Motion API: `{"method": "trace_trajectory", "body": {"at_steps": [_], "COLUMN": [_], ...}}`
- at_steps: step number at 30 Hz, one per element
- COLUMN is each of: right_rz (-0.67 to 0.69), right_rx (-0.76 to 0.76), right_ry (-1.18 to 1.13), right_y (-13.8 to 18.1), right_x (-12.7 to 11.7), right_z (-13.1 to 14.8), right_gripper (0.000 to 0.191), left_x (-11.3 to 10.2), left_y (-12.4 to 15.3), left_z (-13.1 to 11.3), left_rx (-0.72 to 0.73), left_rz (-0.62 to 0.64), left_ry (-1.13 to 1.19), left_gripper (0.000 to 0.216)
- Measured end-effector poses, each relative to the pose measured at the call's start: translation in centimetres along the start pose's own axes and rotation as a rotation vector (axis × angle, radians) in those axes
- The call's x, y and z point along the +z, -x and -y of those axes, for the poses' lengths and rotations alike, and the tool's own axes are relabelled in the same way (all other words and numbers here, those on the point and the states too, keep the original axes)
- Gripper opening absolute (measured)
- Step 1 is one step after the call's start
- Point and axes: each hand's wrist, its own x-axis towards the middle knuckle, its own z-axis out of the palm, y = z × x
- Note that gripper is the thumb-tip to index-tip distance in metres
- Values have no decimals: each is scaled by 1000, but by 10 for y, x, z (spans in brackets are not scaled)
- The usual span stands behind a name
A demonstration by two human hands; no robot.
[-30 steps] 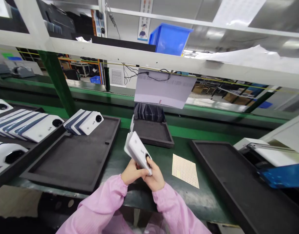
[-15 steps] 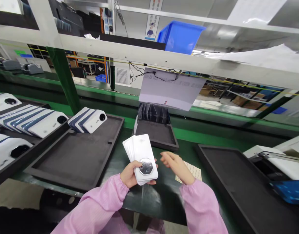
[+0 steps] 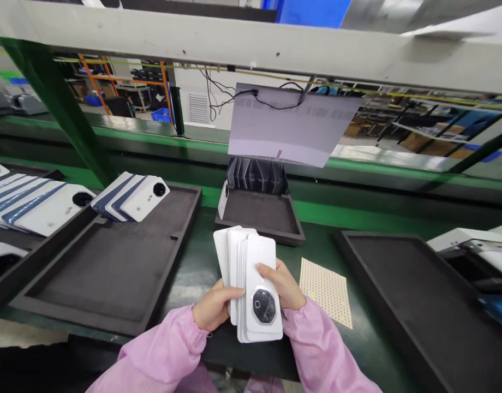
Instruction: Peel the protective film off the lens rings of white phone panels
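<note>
L hand (image 3: 213, 307) & R hand (image 3: 287, 286) both on the fanned white panels (image 3: 261, 254), mid-view!
L pinches the stack's L side, thumb across it; R grips the front panel's R edge, thumb on its face above a dark octagonal cam patch, fingers behind mostly hidden. Panels are over the green bench (image 3: 187, 267), nearer than the small blk tray (image 3: 259, 213); dotted sheet (image 3: 327, 293) just beside R hand, bigger blk tray (image 3: 107, 267) w/ phones (image 3: 140, 197) off L.
</note>
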Motion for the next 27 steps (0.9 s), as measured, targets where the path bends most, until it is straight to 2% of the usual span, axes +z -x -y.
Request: {"method": "trace_trajectory", "body": {"at_steps": [9, 15, 20, 27], "right_rz": [-101, -175, -246, -291], "right_rx": [-37, -82, -120, -108], "right_ry": [-35, -105, -167, -267], "right_y": [5, 4, 3, 4], "right_x": [-6, -8, -10, -11], "right_z": [14, 14, 15, 16], "right_gripper": [30, 36, 37, 34], "left_x": [2, 0, -3, -3], "left_y": [4, 4, 3, 0], "left_z": [-1, -3, -3, 1], "left_rx": [179, 149, 210, 214], "left_rz": [-107, -113, -153, -187], "left_ry": [-261, -110, -206, -243], "left_gripper": [56, 53, 53, 52]}}
